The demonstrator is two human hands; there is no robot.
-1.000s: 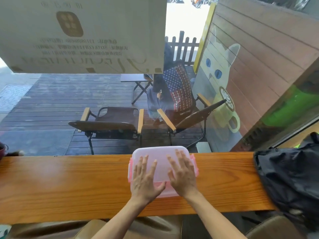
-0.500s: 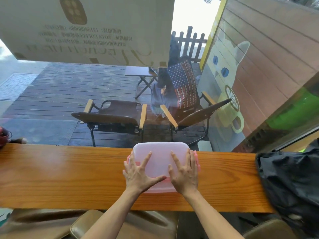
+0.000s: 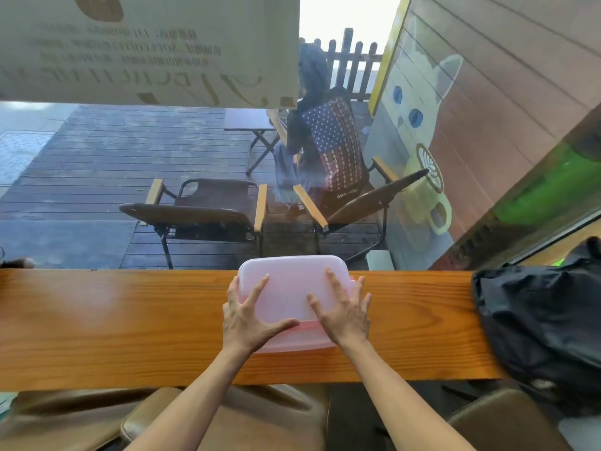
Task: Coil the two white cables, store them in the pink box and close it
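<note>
The pink box [image 3: 287, 291] stands on the wooden counter [image 3: 113, 323] with its frosted lid on top. My left hand [image 3: 247, 315] lies on the lid's left side, fingers spread over the left edge, thumb along the near edge. My right hand [image 3: 343, 312] lies on the lid's right side, fingers spread toward the right rim. Both palms rest flat on the lid. The white cables are not visible; the lid hides the inside of the box.
A black bag [image 3: 540, 323] lies on the counter's right end. A window pane rises right behind the counter, with deck chairs [image 3: 201, 209] and a seated person outside. Brown stool seats [image 3: 227, 418] sit below the counter's near edge.
Both hands have slid outward on the lid, from its middle toward its left and right edges. The box has stayed in place; the camera view has tilted slightly.
</note>
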